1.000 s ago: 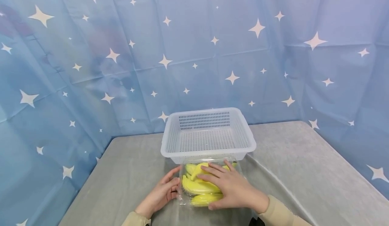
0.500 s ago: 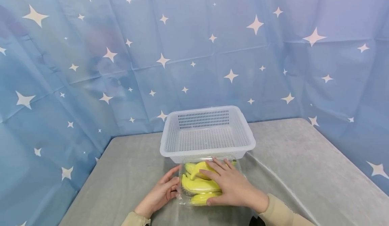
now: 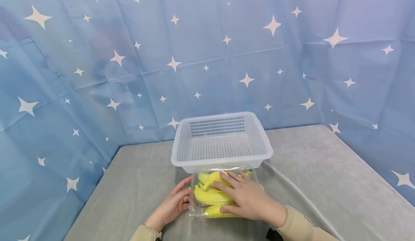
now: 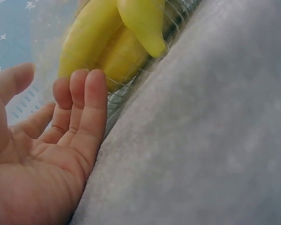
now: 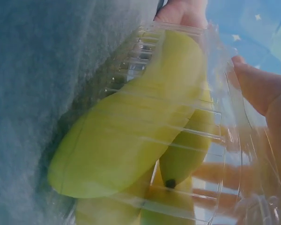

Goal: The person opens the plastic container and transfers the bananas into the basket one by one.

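Note:
A clear plastic clamshell box full of yellow bananas lies on the table at front center. My right hand rests on its lid with the fingers spread flat. At the left side of the box, my left hand stands palm inward, thumb raised and fingers slightly bent. In the left wrist view the fingertips are right at the box wall, in front of the bananas. The right wrist view looks through the clear side at a large banana, with the right thumb by the lid edge.
A white perforated plastic basket stands directly behind the box, with nothing seen inside it. Grey cloth covers the table, creased on the right. A blue curtain with white stars hangs close around the back and sides.
My right hand's fingers have shifted slightly on the lid and lie a little closer together. The left hand, box and basket stay put; the head view has tilted slightly.

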A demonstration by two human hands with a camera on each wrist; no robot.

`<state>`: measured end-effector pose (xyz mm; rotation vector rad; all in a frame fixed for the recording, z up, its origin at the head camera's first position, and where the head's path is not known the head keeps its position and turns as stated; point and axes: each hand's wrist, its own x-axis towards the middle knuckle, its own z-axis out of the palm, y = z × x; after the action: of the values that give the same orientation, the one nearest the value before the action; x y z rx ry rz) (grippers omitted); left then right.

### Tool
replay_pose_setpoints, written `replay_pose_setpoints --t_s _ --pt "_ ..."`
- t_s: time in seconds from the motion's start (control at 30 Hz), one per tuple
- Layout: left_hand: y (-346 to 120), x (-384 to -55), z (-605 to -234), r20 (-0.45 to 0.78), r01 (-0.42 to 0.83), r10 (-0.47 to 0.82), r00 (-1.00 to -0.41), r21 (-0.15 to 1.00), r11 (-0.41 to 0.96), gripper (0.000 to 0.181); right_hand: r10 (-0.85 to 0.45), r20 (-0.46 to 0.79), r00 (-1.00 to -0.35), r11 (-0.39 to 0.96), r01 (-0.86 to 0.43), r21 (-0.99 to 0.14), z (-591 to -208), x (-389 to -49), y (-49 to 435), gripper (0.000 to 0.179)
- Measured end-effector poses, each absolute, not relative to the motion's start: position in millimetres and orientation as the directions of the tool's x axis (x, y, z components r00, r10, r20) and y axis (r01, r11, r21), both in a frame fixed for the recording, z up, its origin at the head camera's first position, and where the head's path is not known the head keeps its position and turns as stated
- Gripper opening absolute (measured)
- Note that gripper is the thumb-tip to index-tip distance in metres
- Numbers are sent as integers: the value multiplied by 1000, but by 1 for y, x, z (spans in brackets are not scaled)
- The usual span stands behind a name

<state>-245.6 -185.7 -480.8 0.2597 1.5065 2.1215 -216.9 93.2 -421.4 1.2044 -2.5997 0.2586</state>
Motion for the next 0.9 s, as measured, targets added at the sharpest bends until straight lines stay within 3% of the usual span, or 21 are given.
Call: replay_pose_setpoints --t_s 0.57,0.9 --pt "-186 -247 -478 -141 -310 529 -837 919 -245 53 -722 303 -622 657 -754 19 -423 -217 91 58" --pt "-187 -247 -482 -101 -268 568 -817 938 -219 52 -659 304 -688 699 -710 -90 -420 -222 91 56"
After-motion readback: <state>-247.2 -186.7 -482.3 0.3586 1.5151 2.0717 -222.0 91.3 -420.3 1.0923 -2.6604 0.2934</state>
